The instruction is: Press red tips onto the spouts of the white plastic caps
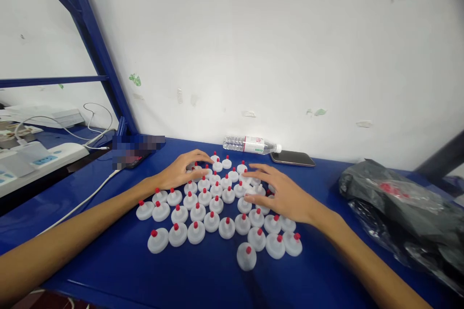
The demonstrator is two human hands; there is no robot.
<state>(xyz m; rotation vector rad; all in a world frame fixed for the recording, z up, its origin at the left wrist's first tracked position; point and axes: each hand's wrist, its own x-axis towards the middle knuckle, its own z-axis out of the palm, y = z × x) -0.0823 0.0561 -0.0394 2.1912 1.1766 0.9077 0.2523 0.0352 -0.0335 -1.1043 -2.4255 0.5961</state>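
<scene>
Several round white caps [226, 228] with small red tips stand on the blue table [174, 280], most of them upright and close together. My left hand [184, 169] is over the back left of the group, its thumb and fingers apart around a few caps. Over the back right of the group, my right hand [277, 190] has its fingers spread, with caps between and below them. Some caps under both palms are partly hidden. One cap [246, 256] sits apart at the front.
A plastic bottle [252, 145] lies by the wall, with a dark phone [293, 158] beside it. Black plastic bags [402, 207] lie at the right. A white cable [85, 199] crosses the left side, near a power strip [58, 159] and a blue metal frame [96, 34].
</scene>
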